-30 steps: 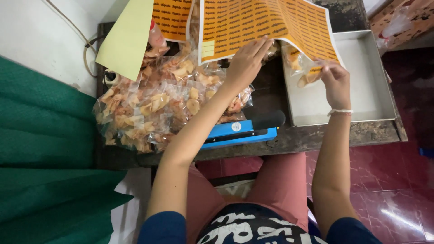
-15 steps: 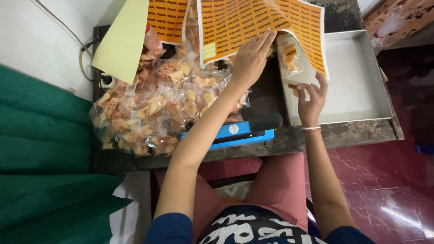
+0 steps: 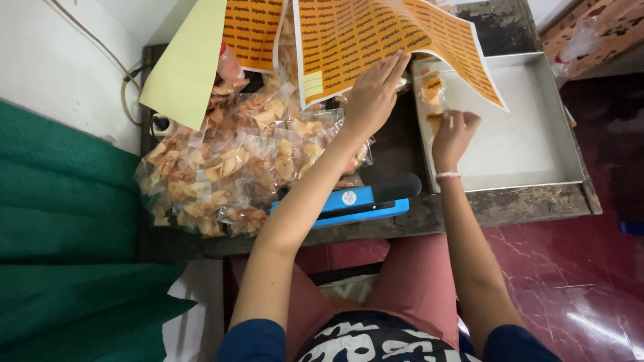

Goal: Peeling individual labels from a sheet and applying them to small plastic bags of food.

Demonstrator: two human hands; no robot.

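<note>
My left hand [image 3: 373,94] presses flat on the lower edge of a large orange sticker sheet [image 3: 376,33], fingers spread. My right hand [image 3: 453,129] is at the left end of a white metal tray [image 3: 537,134], fingertips pinching a small orange sticker against a small clear packet of snacks [image 3: 430,88]. The packet lies in the tray, partly under the sheet's hanging corner. A heap of clear bags of orange fried snacks [image 3: 228,167] fills the dark table [image 3: 402,144] to the left of my left arm.
A blue heat sealer with a black handle [image 3: 362,200] lies at the table's near edge under my left forearm. A second orange sheet [image 3: 251,30] and a pale yellow backing sheet [image 3: 188,64] hang at the back left. Green cloth [image 3: 60,228] lies left; red floor right.
My right hand came down from the sticker sheet's right corner to the snack packet in the tray. My left hand stayed on the sheet.
</note>
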